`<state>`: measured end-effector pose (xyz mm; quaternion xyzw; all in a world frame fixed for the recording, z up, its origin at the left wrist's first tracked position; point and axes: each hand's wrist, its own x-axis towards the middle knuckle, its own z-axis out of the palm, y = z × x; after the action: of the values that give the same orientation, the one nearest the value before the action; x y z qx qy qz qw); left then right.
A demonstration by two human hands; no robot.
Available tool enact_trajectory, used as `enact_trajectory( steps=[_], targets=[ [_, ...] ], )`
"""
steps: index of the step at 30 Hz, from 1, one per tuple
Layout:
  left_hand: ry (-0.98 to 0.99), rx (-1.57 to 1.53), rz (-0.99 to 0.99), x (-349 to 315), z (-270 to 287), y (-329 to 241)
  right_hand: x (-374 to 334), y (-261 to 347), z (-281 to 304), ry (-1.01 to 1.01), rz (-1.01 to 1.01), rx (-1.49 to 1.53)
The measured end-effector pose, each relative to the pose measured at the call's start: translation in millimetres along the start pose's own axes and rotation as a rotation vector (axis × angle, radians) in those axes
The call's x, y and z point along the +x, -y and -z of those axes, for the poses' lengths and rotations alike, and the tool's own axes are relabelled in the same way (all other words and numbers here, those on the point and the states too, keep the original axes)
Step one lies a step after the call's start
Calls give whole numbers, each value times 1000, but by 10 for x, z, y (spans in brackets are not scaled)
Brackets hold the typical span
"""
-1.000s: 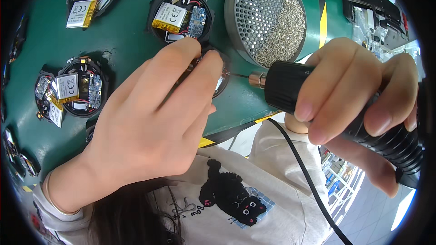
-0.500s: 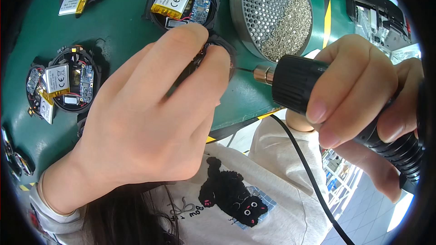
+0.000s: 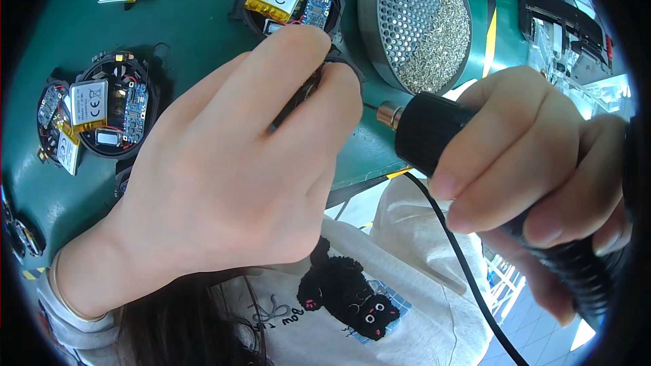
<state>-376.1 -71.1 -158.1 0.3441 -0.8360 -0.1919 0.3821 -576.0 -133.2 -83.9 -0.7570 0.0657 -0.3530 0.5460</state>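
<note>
My left hand (image 3: pixel 230 156) is closed, pinching a dark round watch case (image 3: pixel 298 103) between thumb and fingers. Most of that case is hidden by the hand, so its inside cannot be made out. On the right, my right hand (image 3: pixel 522 149) wraps round a black corded electric screwdriver (image 3: pixel 427 129). Its thin bit points left, and the tip disappears at the edge of the left fingers and the case; whether it touches a screw cannot be seen. Just beyond my left hand lies an open watch case (image 3: pixel 288 0) with a silver battery and blue circuit board.
A round grey perforated tray (image 3: pixel 375 34) holds many small silver screws at the far middle. More open watch cases (image 3: pixel 112 105) lie on the green mat (image 3: pixel 196 20) at left. A black cable (image 3: pixel 468 271) hangs near the table edge. A black device (image 3: pixel 563 27) stands far right.
The whole view has shifted slightly. The screwdriver has come closer to the watch case in my left hand, and its handle has dipped lower. Both hands keep their hold.
</note>
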Motion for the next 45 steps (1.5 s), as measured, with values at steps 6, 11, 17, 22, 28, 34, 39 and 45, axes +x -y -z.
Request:
enact_trajectory(
  steps=[6, 11, 17, 22, 28, 34, 39, 45],
  targets=[
    [3, 105, -104, 26, -34, -1, -16, 56, -65, -6, 12, -9],
    [40, 58, -37, 56, 3, -75, -100, 1, 57, -109, 91, 74],
    [76, 23, 45, 52, 36, -51, -228, 69, 482, -143, 75, 16],
    [99, 4, 26, 41, 71, 10, -191, 42, 582, -50, 43, -29],
    [168, -10, 57, 69, 122, 11, -197, -91, 435, -37, 63, 14],
    [182, 13, 95, 69, 75, -28, -160, -118, 430, 8, 46, 5],
    [157, -22, 126, 85, 65, -38, -125, 267, 532, -57, -145, -1],
    [69, -106, 191, 91, 40, -22, -69, 27, 118, -153, 67, 125]
  ],
)
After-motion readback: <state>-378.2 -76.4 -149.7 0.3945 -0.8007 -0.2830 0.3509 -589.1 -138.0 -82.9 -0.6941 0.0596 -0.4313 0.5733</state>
